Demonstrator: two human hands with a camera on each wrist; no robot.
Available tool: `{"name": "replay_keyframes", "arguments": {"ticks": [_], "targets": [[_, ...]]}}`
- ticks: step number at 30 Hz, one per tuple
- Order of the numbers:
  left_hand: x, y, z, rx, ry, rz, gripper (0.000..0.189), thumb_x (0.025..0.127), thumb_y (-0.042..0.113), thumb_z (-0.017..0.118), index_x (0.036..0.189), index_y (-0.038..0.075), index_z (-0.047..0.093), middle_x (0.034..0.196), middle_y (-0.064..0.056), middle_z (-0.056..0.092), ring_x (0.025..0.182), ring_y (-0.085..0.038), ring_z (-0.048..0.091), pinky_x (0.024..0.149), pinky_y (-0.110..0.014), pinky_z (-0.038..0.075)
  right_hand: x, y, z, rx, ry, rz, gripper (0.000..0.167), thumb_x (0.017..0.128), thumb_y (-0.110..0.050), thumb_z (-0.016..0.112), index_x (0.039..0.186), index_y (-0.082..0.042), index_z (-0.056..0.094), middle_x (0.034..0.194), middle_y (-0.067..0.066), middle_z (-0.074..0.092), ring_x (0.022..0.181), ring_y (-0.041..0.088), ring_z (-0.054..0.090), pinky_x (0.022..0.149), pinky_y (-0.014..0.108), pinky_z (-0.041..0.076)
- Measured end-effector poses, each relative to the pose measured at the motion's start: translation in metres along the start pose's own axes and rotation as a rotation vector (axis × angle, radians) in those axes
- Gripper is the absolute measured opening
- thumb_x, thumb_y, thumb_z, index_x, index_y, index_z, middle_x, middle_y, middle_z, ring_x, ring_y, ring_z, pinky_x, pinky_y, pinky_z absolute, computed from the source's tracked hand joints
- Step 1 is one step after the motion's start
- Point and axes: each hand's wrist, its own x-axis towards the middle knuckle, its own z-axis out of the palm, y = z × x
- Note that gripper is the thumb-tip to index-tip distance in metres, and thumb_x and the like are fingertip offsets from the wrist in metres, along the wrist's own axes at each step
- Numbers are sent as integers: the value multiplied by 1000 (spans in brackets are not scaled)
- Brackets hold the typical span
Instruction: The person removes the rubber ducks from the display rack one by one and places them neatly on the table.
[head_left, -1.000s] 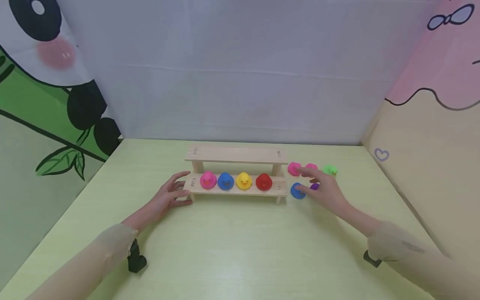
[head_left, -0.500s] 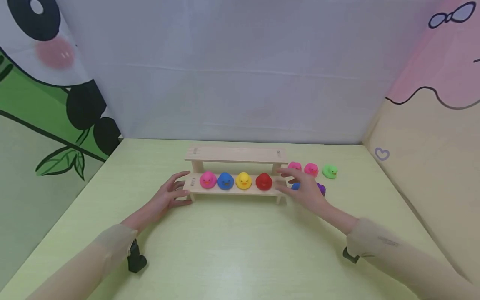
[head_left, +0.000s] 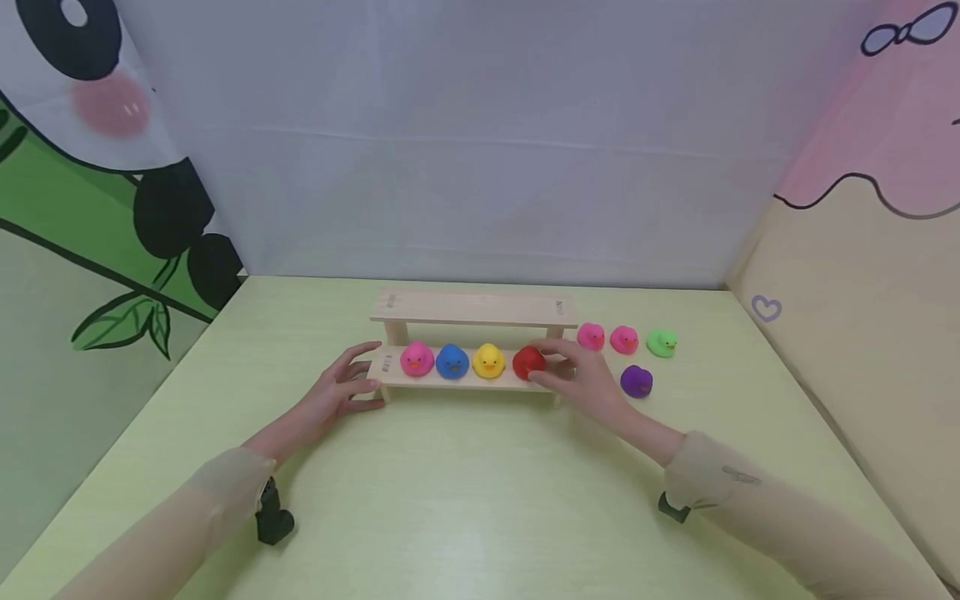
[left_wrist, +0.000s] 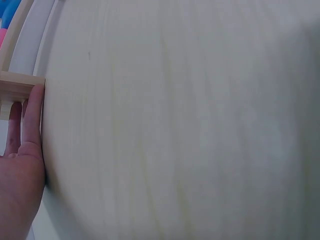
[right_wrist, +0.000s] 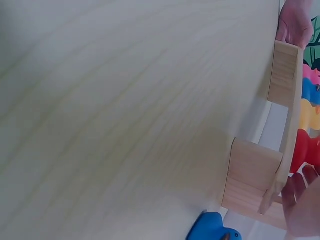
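A two-tier wooden rack (head_left: 472, 308) stands on the table with pink (head_left: 417, 359), blue (head_left: 452, 362), yellow (head_left: 488, 361) and red (head_left: 528, 362) toy ducks lined up along its lower step. My left hand (head_left: 336, 392) holds the rack's left end, fingers spread around the edge; in the left wrist view its fingers (left_wrist: 31, 117) reach up against the wood. At the other end my right hand (head_left: 588, 383) pinches the red duck between thumb and fingers, the duck in line with the others. Another blue duck (right_wrist: 212, 227) sits beside the rack, hidden behind my right hand in the head view.
Right of the rack, two pink ducks (head_left: 623, 339), a green duck (head_left: 662, 342) and a purple duck (head_left: 636, 381) rest on the pale table (head_left: 465, 492). A white backdrop (head_left: 480, 167) closes off the back, with printed panels on both sides.
My right hand has moved left from the loose blue duck, across the rack's right end, to the red duck and taken hold of it. The left hand has stayed at the rack.
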Motion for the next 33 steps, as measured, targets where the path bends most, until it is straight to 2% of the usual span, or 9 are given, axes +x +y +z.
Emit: {"name": "replay_keyframes", "arguments": {"ticks": [6, 16, 33], "targets": [[1, -1, 0, -4, -1, 2, 71, 99, 23, 59, 157, 26, 19, 153, -17, 33, 118, -12, 57, 100, -44, 55, 2, 1, 5, 4, 2, 22, 45, 86, -23, 77, 129, -19, 65, 121, 1, 70, 107, 21, 70, 89, 36, 61], [0, 0, 0, -8, -3, 13, 70, 99, 21, 59, 157, 26, 19, 154, -18, 31, 117, -11, 58, 99, -42, 56, 3, 0, 6, -27, 15, -19, 44, 86, -21, 77, 128, -15, 66, 120, 4, 71, 106, 22, 70, 88, 35, 61], [0, -2, 1, -24, -16, 19, 69, 99, 19, 58, 156, 26, 20, 154, -18, 30, 116, -10, 59, 99, -42, 56, 3, -4, 4, -16, 14, -16, 40, 86, -19, 77, 125, -17, 68, 117, 6, 73, 99, 23, 73, 85, 33, 62]]}}
